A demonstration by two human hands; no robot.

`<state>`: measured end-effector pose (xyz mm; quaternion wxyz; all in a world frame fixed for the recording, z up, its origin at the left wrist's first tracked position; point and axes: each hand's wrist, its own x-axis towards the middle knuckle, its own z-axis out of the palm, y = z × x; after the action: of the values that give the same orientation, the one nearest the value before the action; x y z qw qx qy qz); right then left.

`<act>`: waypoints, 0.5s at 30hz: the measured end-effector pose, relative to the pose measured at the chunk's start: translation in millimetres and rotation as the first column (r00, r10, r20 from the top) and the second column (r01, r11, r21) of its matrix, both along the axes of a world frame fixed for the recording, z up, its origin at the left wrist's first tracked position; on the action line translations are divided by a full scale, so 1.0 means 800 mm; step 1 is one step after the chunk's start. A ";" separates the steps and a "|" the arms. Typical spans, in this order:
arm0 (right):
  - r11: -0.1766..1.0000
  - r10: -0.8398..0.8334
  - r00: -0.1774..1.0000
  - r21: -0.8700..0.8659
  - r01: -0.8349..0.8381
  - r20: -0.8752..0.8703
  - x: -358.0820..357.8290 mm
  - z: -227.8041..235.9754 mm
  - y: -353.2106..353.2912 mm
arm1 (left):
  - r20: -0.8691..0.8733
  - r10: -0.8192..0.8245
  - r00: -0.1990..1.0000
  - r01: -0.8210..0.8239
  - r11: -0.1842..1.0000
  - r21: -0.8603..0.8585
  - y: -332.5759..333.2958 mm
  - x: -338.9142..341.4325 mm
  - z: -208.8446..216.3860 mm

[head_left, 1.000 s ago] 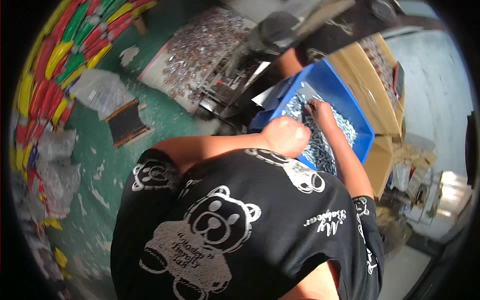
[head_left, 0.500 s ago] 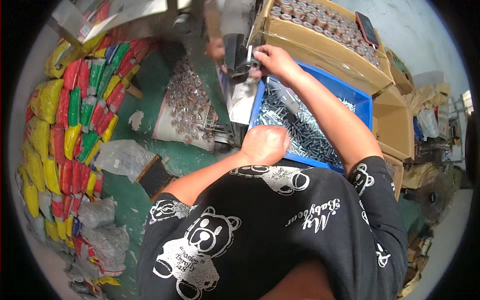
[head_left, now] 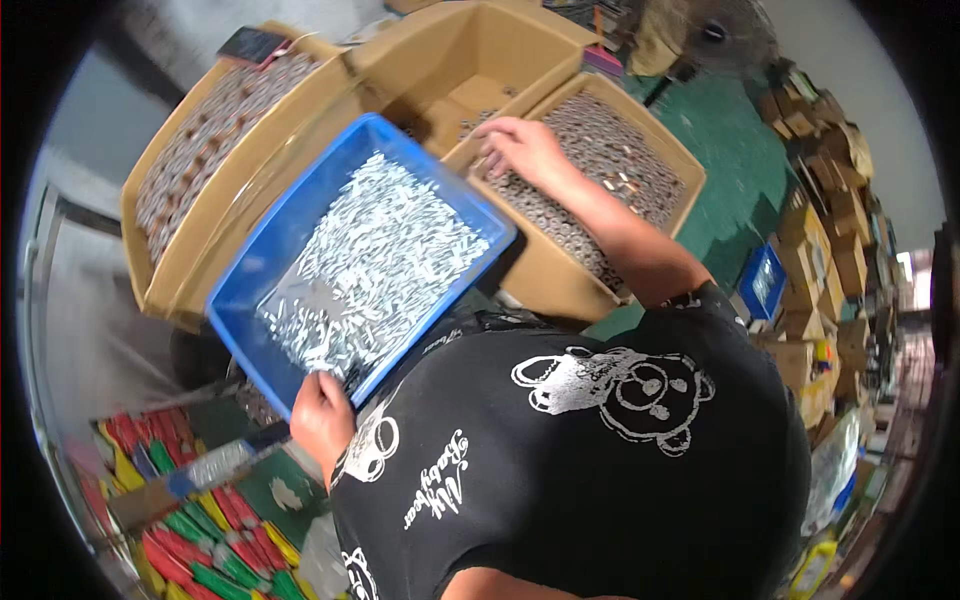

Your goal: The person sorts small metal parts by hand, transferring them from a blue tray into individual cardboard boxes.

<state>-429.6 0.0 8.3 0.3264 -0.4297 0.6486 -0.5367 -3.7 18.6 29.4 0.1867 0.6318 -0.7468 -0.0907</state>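
Observation:
My left hand (head_left: 322,420) is closed at the near left rim of a blue plastic bin (head_left: 300,215). Its fingers are curled, and what they may hold is hidden. Inside the bin lie many small shiny metal pins (head_left: 390,240) and a grey flat piece (head_left: 312,300). Over on the right, my right hand (head_left: 525,150) hovers at the left edge of a cardboard box (head_left: 560,270) filled with small round metal parts (head_left: 620,150). The fingers of that hand bend downward, slightly apart, and nothing shows between them.
Behind the bin stands a larger cardboard box (head_left: 440,50) with a few round parts inside. Another carton (head_left: 150,270) of round parts is at left, a phone (head_left: 255,45) on its edge. Coloured bags (head_left: 190,550) lie at lower left; a fan (head_left: 715,35) stands far right.
The view has swung right. My right hand has moved from the machine beyond the bin to the box of round parts. My left hand stays by the bin's near left side.

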 end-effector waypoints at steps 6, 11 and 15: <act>0.782 -0.293 0.664 0.227 0.580 -0.688 -0.213 -0.116 0.132 | 0.007 -0.088 0.996 0.088 0.996 -0.006 -0.019 -0.008 -0.009; 0.795 0.075 0.554 0.385 0.469 -0.829 -0.206 -0.177 0.106 | 0.007 -0.035 0.999 0.035 0.999 -0.024 -0.009 -0.015 -0.007; 0.762 0.159 0.358 0.345 0.548 -0.920 -0.173 -0.187 0.087 | 0.012 -0.013 1.000 0.013 1.000 -0.027 -0.009 -0.017 -0.005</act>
<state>-568.1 69.8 -141.0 -0.0409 -0.4349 0.8995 -0.0043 -17.2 11.6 25.1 0.1899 0.6249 -0.7532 -0.0780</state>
